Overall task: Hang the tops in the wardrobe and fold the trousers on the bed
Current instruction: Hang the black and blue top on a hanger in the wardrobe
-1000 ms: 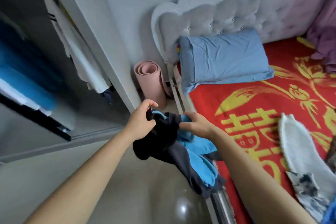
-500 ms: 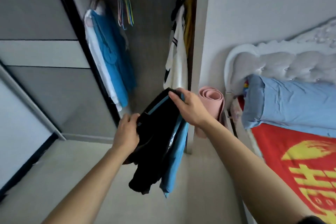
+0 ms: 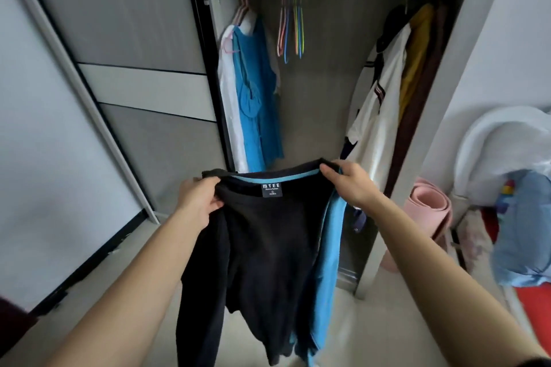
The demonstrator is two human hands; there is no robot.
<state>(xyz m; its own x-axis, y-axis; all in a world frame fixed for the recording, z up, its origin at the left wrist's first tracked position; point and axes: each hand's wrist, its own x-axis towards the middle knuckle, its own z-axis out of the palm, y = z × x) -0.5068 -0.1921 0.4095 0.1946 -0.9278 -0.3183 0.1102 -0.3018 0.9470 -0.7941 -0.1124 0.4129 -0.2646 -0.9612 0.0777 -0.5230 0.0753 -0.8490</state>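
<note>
Black top (image 3: 262, 247), long axis vertical, collar uppermost.

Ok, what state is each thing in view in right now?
black top: held up by its neckline, hanging open, not on a hanger.
left hand: grips the neckline's left end.
right hand: grips the neckline's right end.
wardrobe: open.
coloured hangers: bare, hanging on the rail.
blue garment: hung at the left.
white top: hung at the right.
pink mat: rolled up, beside the wardrobe.
</note>
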